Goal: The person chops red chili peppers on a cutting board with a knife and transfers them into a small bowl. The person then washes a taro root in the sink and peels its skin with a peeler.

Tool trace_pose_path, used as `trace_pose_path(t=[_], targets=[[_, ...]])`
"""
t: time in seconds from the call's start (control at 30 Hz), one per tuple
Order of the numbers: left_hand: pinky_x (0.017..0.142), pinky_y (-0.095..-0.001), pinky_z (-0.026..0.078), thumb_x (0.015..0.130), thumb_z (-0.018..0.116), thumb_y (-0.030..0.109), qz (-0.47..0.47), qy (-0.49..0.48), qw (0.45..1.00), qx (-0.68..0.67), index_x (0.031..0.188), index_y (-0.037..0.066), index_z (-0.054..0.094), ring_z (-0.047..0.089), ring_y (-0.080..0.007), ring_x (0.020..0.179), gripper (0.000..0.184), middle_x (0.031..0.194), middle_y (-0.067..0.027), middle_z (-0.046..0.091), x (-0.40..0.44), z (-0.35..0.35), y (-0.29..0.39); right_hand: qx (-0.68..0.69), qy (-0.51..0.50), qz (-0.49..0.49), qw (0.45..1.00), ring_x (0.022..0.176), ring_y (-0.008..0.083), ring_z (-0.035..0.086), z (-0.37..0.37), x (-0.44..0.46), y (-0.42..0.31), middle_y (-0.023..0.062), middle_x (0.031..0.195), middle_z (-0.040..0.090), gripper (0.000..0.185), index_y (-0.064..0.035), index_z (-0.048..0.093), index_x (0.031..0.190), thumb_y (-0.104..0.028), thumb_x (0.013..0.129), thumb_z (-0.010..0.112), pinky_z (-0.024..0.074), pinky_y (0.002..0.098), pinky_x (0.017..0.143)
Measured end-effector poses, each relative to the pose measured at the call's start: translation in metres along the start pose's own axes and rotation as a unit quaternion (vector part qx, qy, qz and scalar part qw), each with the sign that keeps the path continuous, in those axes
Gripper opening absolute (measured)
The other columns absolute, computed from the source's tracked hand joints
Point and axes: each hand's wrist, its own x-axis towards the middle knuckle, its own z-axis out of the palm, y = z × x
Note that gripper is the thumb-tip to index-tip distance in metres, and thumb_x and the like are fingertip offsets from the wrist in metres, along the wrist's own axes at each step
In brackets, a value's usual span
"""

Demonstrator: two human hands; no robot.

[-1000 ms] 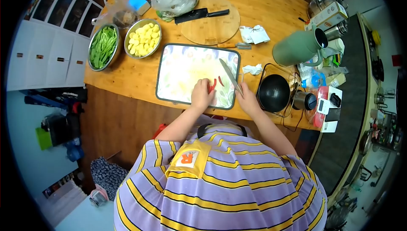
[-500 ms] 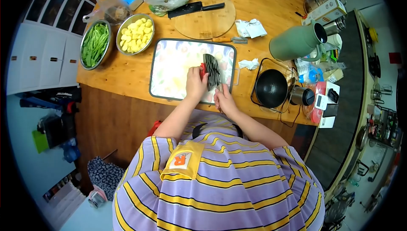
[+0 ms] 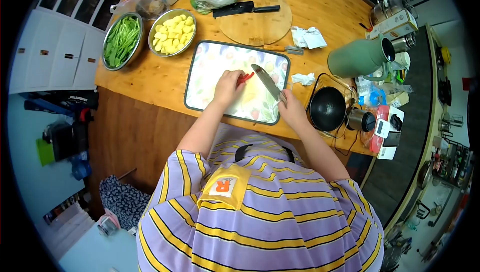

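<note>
I'm holding the red pepper (image 3: 244, 78) against the cutting board (image 3: 207, 64) with my left hand (image 3: 229, 90); my right hand (image 3: 293, 108) is gripping the knife (image 3: 266, 81). Slipping pepper could be risking a nicked left hand.

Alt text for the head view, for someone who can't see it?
A person's right-hand grip holds a knife over a patterned cutting board, while the left-hand grip touches red strips. Left of the board stand bowls of greens and yellow chunks.
</note>
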Motion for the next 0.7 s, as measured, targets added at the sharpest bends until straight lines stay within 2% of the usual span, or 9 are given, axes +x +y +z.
trace_pose_path(t=[0.03, 0.17, 0.23, 0.4, 0.7], targets=[[0.092, -0.0431, 0.051, 0.079, 0.08, 0.012, 0.023, -0.001, 1.0, 0.005, 0.11, 0.007, 0.067, 0.062, -0.0338, 0.103, 0.035, 0.101, -0.0117, 0.071, 0.002, -0.004, 0.0, -0.025, 0.005, 0.014, 1.0, 0.097, 0.0472, 0.066, -0.004, 0.002, -0.008, 0.0254, 0.105, 0.069, 0.033, -0.0067, 0.053, 0.124, -0.023, 0.095, 0.057, 0.0523, 0.0528, 0.081], [0.097, -0.0454, 0.049, 0.076, 0.083, 0.015, 0.075, 0.083, 0.994, 0.014, 0.108, 0.005, 0.067, 0.059, -0.0342, 0.113, 0.037, 0.107, -0.0116, 0.07, -0.003, 0.007, 0.007, -0.063, 0.033, -0.035, 0.997, 0.093, 0.046, 0.066, -0.004, 0.007, -0.025, 0.0216, 0.105, 0.069, 0.027, -0.0104, 0.054, 0.121, -0.026, 0.099, 0.056, 0.0522, 0.0536, 0.078], [0.094, -0.0443, 0.05, 0.078, 0.081, 0.013, 0.07, 0.091, 0.993, -0.008, 0.102, 0.003, 0.068, 0.061, -0.0347, 0.109, 0.029, 0.108, -0.0128, 0.069, -0.002, 0.019, 0.006, -0.087, 0.05, -0.071, 0.992, 0.089, 0.0454, 0.066, 0.0, 0.012, -0.029, 0.0196, 0.104, 0.069, 0.023, -0.0116, 0.054, 0.119, -0.026, 0.1, 0.055, 0.0521, 0.0533, 0.076], [0.088, -0.0414, 0.053, 0.082, 0.076, 0.007, 0.063, 0.095, 0.993, -0.043, 0.093, 0.003, 0.07, 0.064, -0.0338, 0.099, 0.013, 0.103, -0.0121, 0.069, 0.006, 0.034, 0.001, -0.127, 0.021, -0.095, 0.987, 0.085, 0.0442, 0.066, -0.002, 0.022, -0.037, 0.0185, 0.101, 0.068, 0.02, -0.0116, 0.055, 0.115, -0.026, 0.101, 0.055, 0.0528, 0.0529, 0.072], [0.086, -0.0409, 0.053, 0.083, 0.076, 0.006, 0.078, 0.094, 0.992, -0.042, 0.091, 0.002, 0.071, 0.063, -0.0329, 0.097, 0.009, 0.098, -0.0113, 0.068, 0.011, 0.04, -0.011, -0.213, 0.006, -0.152, 0.965, 0.08, 0.0397, 0.067, -0.016, 0.027, -0.045, 0.0156, 0.092, 0.067, 0.017, -0.0113, 0.055, 0.11, -0.024, 0.099, 0.058, 0.0544, 0.0501, 0.068]])
